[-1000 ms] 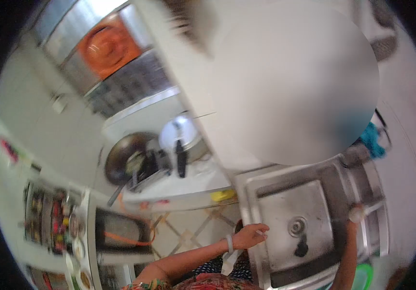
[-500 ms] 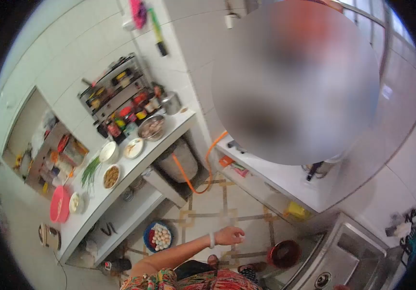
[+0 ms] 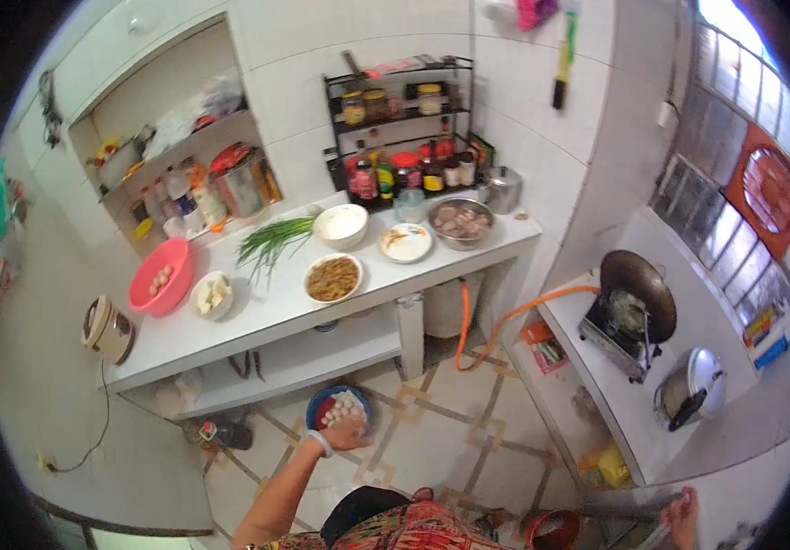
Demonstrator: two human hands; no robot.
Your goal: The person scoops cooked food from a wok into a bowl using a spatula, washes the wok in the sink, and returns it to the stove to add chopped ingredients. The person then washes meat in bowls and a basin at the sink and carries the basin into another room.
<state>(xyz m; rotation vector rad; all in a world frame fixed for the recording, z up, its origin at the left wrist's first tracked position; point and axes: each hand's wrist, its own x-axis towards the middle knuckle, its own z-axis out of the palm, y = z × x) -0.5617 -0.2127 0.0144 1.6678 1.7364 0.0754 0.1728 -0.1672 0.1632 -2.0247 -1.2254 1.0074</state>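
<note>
My left hand [image 3: 349, 434], with a white bracelet at the wrist, reaches out over the floor. It overlaps the near rim of a blue basin [image 3: 313, 403] in view. Several white, egg-like round things [image 3: 342, 409] lie in that basin beside something red. The left fingers are smeared, so whether they hold anything is unclear. At the lower right, my right hand [image 3: 681, 519] has its fingers curled, beside a grey edge. What lies in those fingers, if anything, is hidden.
On the white counter [image 3: 266, 316] stand a pink basin [image 3: 177, 266], bowls of food, green onions [image 3: 274, 240] and a metal bowl of meat [image 3: 462, 225]. A wok [image 3: 656, 307] sits on the stove, its orange hose [image 3: 496, 328] running low. A red bucket [image 3: 555, 530] is near my feet.
The view has swung left, bringing the wok and pot into sight and taking the sink mostly out. My left hand now overlaps the blue basin; my right hand has come into view.
</note>
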